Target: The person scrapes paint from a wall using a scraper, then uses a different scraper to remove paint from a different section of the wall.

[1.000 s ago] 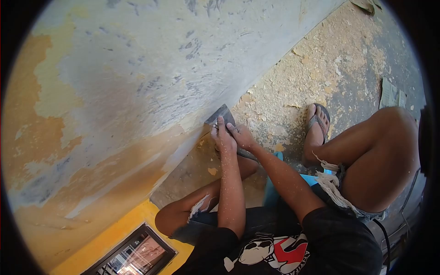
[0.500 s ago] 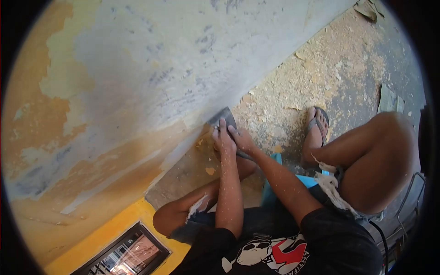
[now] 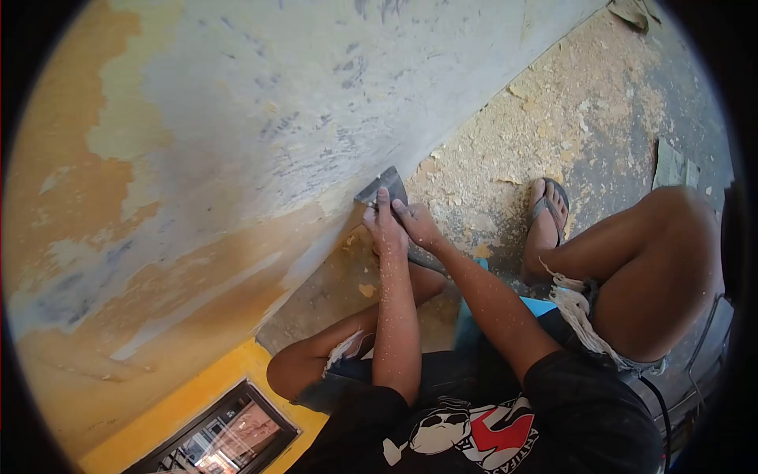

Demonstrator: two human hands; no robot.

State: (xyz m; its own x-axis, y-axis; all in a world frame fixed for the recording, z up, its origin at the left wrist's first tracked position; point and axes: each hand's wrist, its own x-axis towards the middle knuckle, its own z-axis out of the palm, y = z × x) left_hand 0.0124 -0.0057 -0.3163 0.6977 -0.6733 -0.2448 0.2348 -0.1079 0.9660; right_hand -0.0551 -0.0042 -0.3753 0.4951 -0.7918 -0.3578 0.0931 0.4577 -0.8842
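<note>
Both of my hands are closed round a wide-bladed paint scraper [image 3: 379,185], its dark blade up against the lower part of the wall [image 3: 260,134]. My left hand [image 3: 385,229] grips it with a finger stretched along the tool toward the blade. Close beside it, my right hand [image 3: 420,224] holds the same scraper with the thumb on top. The handle is mostly hidden by my fingers. On the wall, peeling orange and cream paint surrounds a large whitish, scuffed area. Pale specks of dust cover both forearms.
Paint flakes [image 3: 505,150] lie thick on the floor along the wall's base. My sandalled foot [image 3: 546,213] rests among them. A light blue seat [image 3: 541,306] is under me. A flat greenish piece [image 3: 673,167] lies at right. A yellow-bordered framed pane [image 3: 237,434] is at lower left.
The scraper and both hands have shifted slightly up in the view, and more of the blade shows against the wall. The whole view has tilted a little.
</note>
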